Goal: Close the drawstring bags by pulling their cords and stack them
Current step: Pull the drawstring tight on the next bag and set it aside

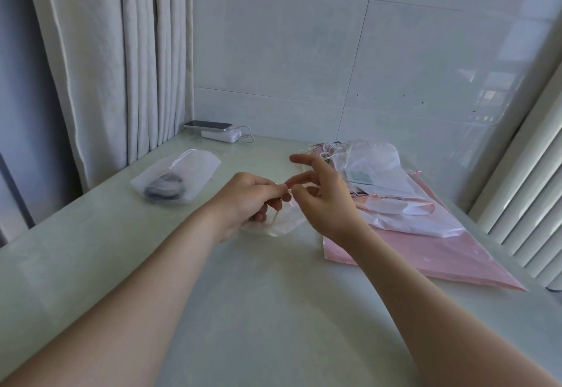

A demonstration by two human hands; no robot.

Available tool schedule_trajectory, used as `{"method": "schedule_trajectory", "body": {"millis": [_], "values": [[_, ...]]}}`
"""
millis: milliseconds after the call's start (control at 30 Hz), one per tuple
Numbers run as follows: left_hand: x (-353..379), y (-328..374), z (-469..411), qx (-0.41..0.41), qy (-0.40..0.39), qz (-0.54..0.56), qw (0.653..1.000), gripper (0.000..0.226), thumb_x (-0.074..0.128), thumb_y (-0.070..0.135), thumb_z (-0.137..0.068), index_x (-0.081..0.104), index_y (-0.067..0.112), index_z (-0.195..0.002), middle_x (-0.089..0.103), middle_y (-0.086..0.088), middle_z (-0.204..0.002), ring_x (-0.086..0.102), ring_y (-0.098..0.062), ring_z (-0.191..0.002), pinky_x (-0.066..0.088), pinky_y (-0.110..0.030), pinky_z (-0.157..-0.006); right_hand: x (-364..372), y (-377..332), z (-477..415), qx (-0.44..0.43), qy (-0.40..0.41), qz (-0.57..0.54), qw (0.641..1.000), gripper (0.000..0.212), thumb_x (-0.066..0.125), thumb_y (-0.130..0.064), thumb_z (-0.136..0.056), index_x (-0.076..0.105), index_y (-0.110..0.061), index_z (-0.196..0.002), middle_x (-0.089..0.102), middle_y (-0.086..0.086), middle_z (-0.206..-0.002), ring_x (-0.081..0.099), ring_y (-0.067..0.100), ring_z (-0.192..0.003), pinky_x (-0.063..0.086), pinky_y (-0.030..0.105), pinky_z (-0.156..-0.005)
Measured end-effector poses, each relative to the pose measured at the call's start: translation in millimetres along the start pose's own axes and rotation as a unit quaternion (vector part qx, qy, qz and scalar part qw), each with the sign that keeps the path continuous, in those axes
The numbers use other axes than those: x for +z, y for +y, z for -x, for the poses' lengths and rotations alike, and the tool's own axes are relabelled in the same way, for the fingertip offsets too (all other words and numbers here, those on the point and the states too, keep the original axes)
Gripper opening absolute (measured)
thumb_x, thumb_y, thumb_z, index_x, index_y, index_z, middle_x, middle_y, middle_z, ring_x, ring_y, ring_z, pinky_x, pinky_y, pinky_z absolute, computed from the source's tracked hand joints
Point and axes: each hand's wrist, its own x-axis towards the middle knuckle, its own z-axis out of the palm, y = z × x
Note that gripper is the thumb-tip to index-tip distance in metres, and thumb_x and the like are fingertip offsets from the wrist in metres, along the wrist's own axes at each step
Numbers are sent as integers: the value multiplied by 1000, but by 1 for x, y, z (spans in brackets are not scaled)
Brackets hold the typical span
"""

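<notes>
The pale green counter (243, 310) filled the lower part of the view and met a tiled wall (334, 51) at the back, with a grey curtain (121, 51) hanging along its left edge. On its right side lay a large pink bag (425, 252), flat, and on top of that a loose pile of white bags (380, 167), their cords trailing towards the wall. On the left side of the counter, well apart from the pile, rested a closed translucent bag (179, 173) with a dark object (165, 190) inside it and its cord drawn.

Both forearms reached in from the bottom edge and met near the middle. The left hand (246, 198) had its fingers curled round the gathered top of a small bag (286, 222), which sagged down onto the counter just left of the pink bag. The right hand (322, 201) pinched the cord (275, 217) between thumb and forefinger close against the left fingertips, its other fingers spread and raised.

In the far left corner a phone (209, 125) lay on a white power bank (222, 136).
</notes>
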Motion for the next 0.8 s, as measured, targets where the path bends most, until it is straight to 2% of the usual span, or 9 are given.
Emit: {"method": "schedule_trajectory", "body": {"millis": [67,167,267,367,467,533,600,700,800], "values": [[0,-1,0,-21,6,26,999,23,70,23,-98,81,3,-91,63,-2,-69,40,-16,-56,41,-28,-58,0,0,0,-11,-4,27,1000,35,69,-20,-86,68,-32,-119,73,-7,-89,56,6,-58,48,32,-62],[0,0,0,-29,-5,54,998,21,73,22,-96,82,4,-94,57,-7,-75,38,-15,-55,41,-28,-58,2,-1,2,-53,-7,84,995,24,82,-30,-81,77,-29,-104,71,-13,-86,59,-1,-69,43,19,-69],[0,1,0,-27,-15,78,996,16,77,22,-91,84,8,-91,63,-9,-84,36,-14,-58,41,-28,-61,2,1,0,-78,3,96,992,24,90,-35,-78,80,-25,-97,73,-15,-84,65,-1,-83,46,16,-73],[2,4,1,-28,-24,77,996,13,75,17,-90,84,8,-88,63,-6,-81,39,-14,-59,43,-29,-65,2,10,-5,-123,35,148,981,17,90,-32,-81,83,-26,-95,68,-14,-85,62,1,-79,41,11,-70],[4,5,0,-35,-15,64,997,15,68,9,-90,76,4,-79,61,-8,-81,46,-18,-64,49,-35,-71,4,21,-7,-232,26,282,931,8,81,-22,-89,84,-23,-97,60,-2,-80,59,21,-75,47,32,-69],[4,4,0,-26,0,53,998,7,69,6,-88,74,1,-89,64,-11,-87,53,-21,-66,53,-38,-74,4,27,-8,-283,32,384,878,9,81,-13,-86,82,-20,-92,54,1,-78,54,28,-75,45,37,-69],[2,-2,0,-5,45,4,999,27,75,4,-80,69,9,-106,68,-8,-101,63,-23,-71,57,-37,-74,3,30,-8,-274,43,427,861,11,82,-6,-82,78,-15,-87,54,2,-79,53,29,-76,47,40,-71],[-1,-8,-2,90,152,-177,968,37,81,9,-70,61,28,-95,59,-2,-113,69,-5,-74,50,-17,-64,6,27,-7,-194,30,391,899,14,72,0,-87,77,-13,-91,59,4,-84,56,31,-81,47,40,-76],[0,-13,-7,191,211,-269,920,32,81,2,-74,64,29,-73,65,-3,-97,65,3,-66,38,-2,-61,7,18,-9,-93,18,279,956,16,63,-8,-96,77,-10,-88,68,4,-83,62,26,-81,47,37,-75]]}}
